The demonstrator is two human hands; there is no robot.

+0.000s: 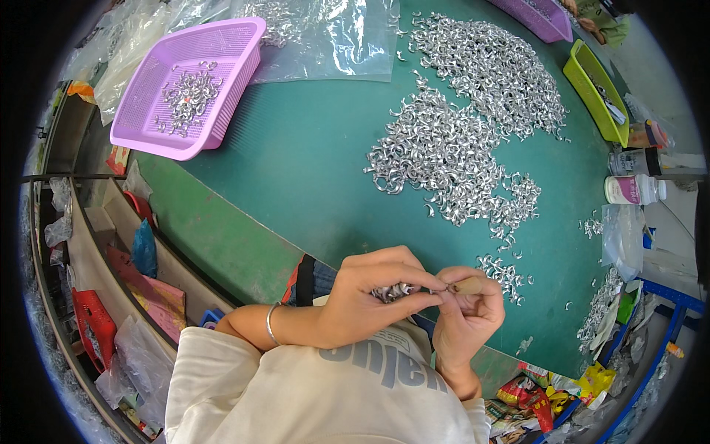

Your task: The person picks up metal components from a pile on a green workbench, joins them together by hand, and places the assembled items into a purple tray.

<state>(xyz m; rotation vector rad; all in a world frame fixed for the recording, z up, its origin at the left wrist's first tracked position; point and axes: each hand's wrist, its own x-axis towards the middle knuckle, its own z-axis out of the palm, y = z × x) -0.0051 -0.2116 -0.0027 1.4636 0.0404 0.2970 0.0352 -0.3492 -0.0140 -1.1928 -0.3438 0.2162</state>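
In front of my chest my left hand (359, 290) is closed round several small curved silver metal pieces (392, 292), which show between its thumb and fingers. Its fingertips meet those of my right hand (466, 318), which is pinched shut. A tan cover (467, 286) wraps one finger of the right hand. What sits between the touching fingertips is too small to make out. Beyond my hands, a large heap of similar silver pieces (451, 148) spreads over the green tabletop (296, 170), with a smaller cluster (503, 277) just right of my right hand.
A purple basket (126, 126) with some silver pieces stands at the far left, beside clear plastic sheeting (347, 59). Along the right edge are a yellow-green basket (574, 70), a white bottle (629, 189) and more loose pieces (599, 314). Shelving (111, 222) lines the left.
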